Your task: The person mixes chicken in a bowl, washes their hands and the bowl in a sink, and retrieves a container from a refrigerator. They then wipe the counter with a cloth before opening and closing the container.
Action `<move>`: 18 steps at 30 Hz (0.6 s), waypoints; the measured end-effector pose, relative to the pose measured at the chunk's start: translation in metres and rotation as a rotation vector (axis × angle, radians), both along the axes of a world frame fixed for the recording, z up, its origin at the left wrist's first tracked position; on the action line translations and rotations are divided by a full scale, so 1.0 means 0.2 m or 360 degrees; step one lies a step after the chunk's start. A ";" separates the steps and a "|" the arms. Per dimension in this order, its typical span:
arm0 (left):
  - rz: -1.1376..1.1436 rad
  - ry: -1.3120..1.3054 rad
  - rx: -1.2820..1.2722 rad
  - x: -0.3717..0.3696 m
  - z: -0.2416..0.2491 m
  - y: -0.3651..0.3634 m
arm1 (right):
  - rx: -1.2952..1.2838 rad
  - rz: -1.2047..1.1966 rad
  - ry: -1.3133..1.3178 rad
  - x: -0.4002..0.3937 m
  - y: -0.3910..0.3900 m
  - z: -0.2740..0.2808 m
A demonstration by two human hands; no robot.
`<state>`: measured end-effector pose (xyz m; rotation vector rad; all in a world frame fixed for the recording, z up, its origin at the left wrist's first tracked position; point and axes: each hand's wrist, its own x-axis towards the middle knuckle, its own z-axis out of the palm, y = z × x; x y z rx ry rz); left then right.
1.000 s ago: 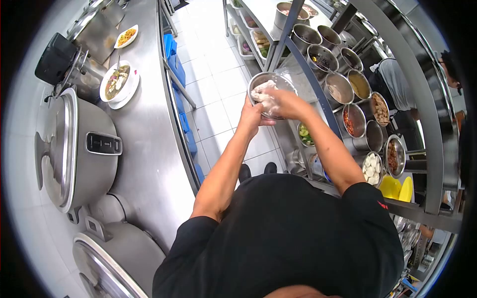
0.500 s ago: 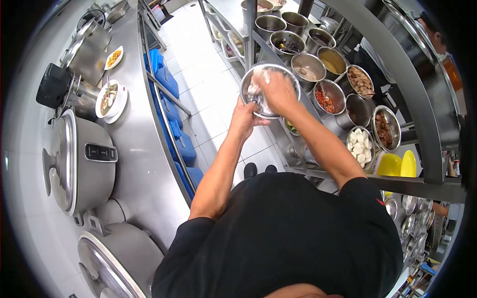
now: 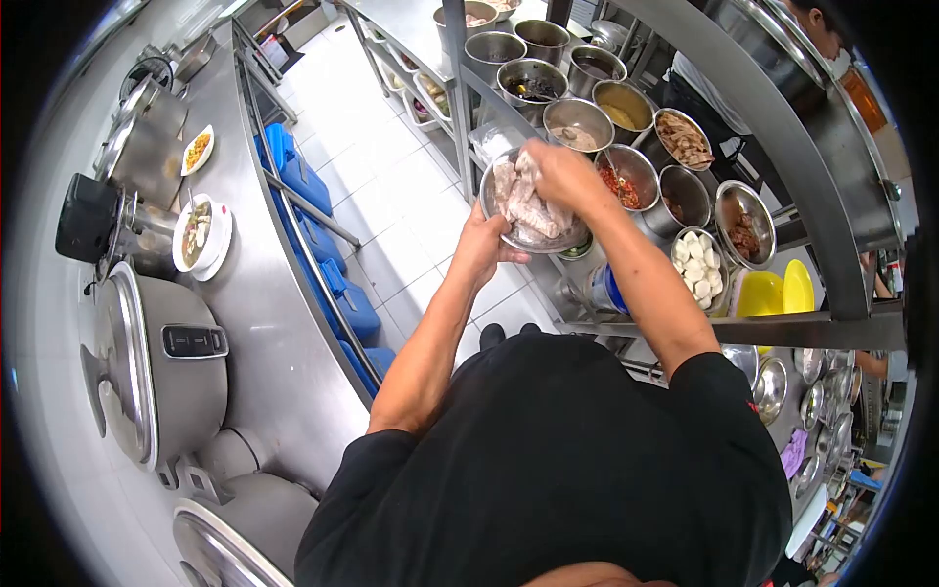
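My left hand (image 3: 481, 247) grips the near left rim of a round steel bowl (image 3: 541, 247), thumb over the edge and fingers underneath. Inside lie several pale pieces of meat (image 3: 528, 207) with a whitish coating. My right hand (image 3: 565, 181) is closed at the bowl's far right side, its fingers around a piece of the meat; the fingertips are partly hidden. Just past the bowl stands a steel pot of light brown liquid (image 3: 579, 125). Beside my right wrist is a pot of chopped red chillies (image 3: 618, 184).
Steel pots fill the rack on the right, one with white chunks (image 3: 698, 266). Yellow plates (image 3: 797, 287) lie near the grey rack post. Rice cookers (image 3: 181, 362) and a soup bowl (image 3: 199, 235) stand on the left counter. Blue bins (image 3: 303, 186) line its underside. A co-worker (image 3: 706, 93) is behind the rack.
My right hand has moved slightly right and up from over the bowl's middle, and the meat is more exposed. The view has shifted a little; my left hand keeps its hold on the rim.
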<state>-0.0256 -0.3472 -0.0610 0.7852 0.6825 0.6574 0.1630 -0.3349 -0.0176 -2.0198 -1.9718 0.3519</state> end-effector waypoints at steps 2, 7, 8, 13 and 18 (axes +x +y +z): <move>-0.0012 0.0020 -0.0019 0.01 0.00 0.00 | -0.0116 -0.0112 -0.0048 -0.03 -0.02 0.15; -0.0012 -0.0033 0.0046 -0.01 0.00 0.13 | -0.0102 0.0472 0.0083 -0.12 -0.13 -0.07; 0.0038 0.0036 0.0102 -0.03 0.00 0.14 | -0.0136 0.0590 -0.0031 -0.11 -0.15 -0.09; 0.0062 0.0057 0.0164 -0.05 0.03 0.15 | -0.0173 0.0435 0.0079 0.01 -0.13 -0.04; 0.0036 0.0016 0.0218 0.03 0.06 0.07 | 0.0216 0.0116 0.0163 -0.08 -0.05 -0.24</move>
